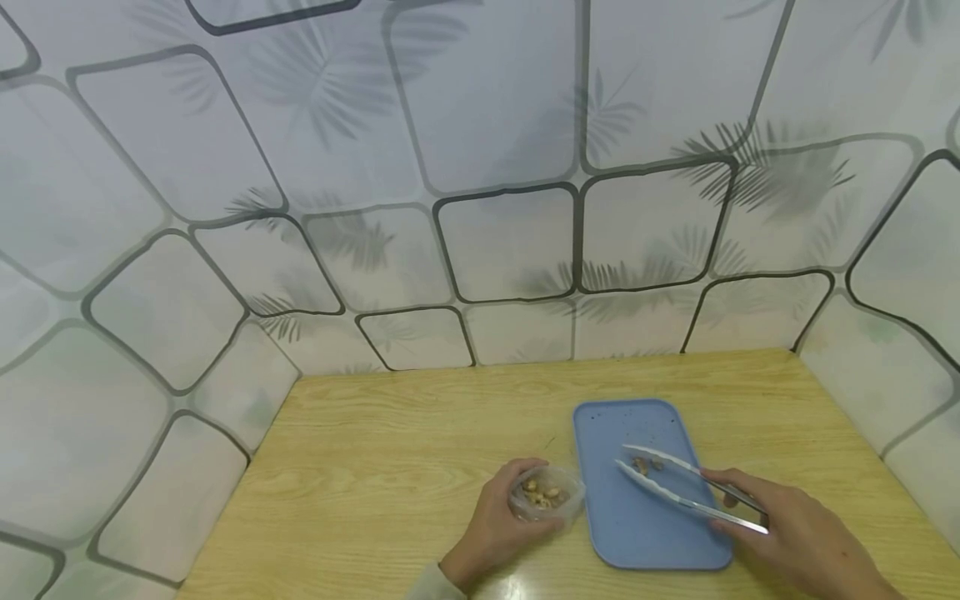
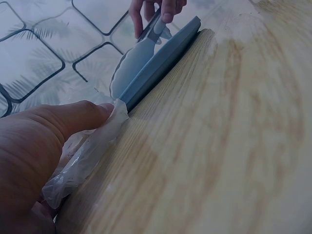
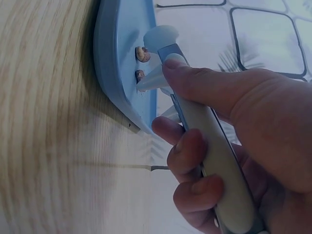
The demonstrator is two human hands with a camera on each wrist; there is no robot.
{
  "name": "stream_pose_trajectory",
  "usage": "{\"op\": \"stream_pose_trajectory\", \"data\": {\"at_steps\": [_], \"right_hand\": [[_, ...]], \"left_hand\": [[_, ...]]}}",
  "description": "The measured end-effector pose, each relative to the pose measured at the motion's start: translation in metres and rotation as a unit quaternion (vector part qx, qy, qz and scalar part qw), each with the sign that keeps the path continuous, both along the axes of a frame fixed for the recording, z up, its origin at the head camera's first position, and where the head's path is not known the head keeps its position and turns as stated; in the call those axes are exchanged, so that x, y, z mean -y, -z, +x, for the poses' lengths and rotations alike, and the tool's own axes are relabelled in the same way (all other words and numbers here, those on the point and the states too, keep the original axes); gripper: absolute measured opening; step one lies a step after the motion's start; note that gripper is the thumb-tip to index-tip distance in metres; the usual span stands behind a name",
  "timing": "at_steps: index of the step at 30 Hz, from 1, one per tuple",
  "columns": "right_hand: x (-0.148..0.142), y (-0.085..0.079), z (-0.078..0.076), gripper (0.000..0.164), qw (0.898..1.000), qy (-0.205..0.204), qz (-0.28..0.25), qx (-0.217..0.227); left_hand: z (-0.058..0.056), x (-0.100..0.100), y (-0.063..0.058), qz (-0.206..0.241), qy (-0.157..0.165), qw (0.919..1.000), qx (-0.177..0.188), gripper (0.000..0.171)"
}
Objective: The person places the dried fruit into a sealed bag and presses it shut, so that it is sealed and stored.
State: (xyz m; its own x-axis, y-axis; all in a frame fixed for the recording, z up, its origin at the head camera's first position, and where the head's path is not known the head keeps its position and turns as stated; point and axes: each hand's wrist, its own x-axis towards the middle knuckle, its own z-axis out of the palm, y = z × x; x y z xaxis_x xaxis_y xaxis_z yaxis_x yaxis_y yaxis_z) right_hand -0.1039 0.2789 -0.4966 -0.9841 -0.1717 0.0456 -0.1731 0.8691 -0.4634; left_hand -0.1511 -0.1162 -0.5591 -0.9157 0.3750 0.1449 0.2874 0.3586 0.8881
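Note:
My left hand (image 1: 495, 518) grips a small clear plastic container (image 1: 573, 502) by its side, just left of the tray. Several small brown and tan lumps (image 1: 543, 497) lie inside it. In the left wrist view the plastic (image 2: 100, 141) looks thin and crinkled under the thumb. A pair of tongs (image 3: 214, 151) with whitish arms and metal handles sits in my right hand (image 1: 806, 533), fingers curled round it. Over the blue tray (image 1: 637, 533), the tong arms are spread. A few brown lumps (image 3: 142, 54) rest on the tray between the tips; their kind is unclear.
Light wood-grain table (image 1: 360, 483) lies under everything, with more of its surface to the left. Patterned pale wall covering (image 1: 510, 250) rises at the back and both sides. Dark specks (image 1: 655, 418) dot the tray's far end.

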Motion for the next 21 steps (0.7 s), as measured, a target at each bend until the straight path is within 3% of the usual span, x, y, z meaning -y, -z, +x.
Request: {"op": "stream_pose_trajectory", "data": {"at_steps": [14, 21], "right_hand": [[-0.0012, -0.0015, -0.0002, 0.059, 0.999, -0.005, 0.037, -0.012], [-0.0010, -0.0001, -0.0013, 0.055, 0.999, -0.003, 0.038, 0.020]], "left_hand": [[0.0003, 0.0004, -0.0020, -0.001, 0.000, 1.0000, 0.006, 0.071], [0.0002, 0.0002, -0.0017, -0.003, -0.001, 1.0000, 0.004, 0.071]]}}
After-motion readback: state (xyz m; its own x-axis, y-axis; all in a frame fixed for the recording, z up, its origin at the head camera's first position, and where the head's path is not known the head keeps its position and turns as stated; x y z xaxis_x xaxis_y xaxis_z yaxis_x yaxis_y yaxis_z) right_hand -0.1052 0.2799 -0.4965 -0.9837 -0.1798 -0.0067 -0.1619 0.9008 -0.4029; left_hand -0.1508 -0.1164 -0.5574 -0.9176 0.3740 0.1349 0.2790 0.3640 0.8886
